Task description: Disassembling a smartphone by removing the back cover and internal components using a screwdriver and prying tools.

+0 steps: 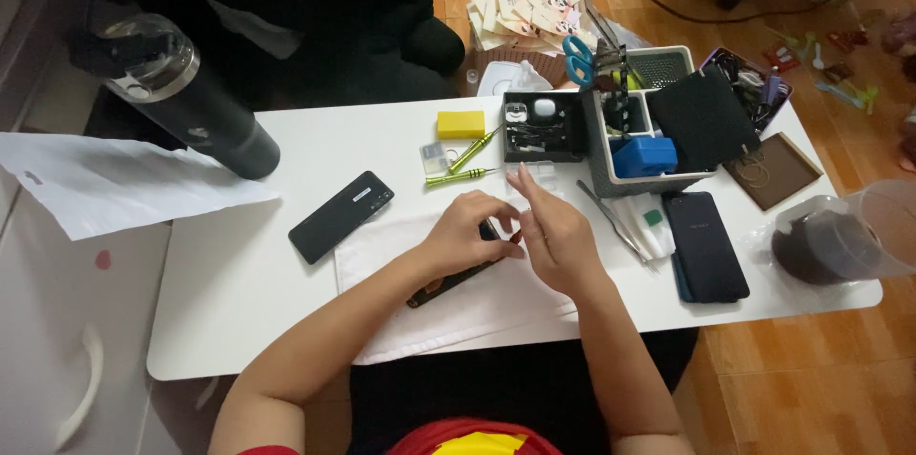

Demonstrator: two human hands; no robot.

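Hands over white cloth (448, 307) on white table (239, 274). Left hand (466, 237), fingers curled and closed on small dark phone part (448, 285) lying on cloth. Right hand (555, 237) just beside, thumb touching same part, other fingers stretched and apart. Black phone (341, 216) left of cloth, 2 green screwdrivers (465, 164) behind hands, dark phone (706, 245) at right.

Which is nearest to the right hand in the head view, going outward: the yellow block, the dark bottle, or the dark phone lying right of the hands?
From the right hand:
1. Dark phone, just to its right on the table.
2. Yellow block, up and to the left, near the table's far edge.
3. Dark bottle, far left, at the table's corner.
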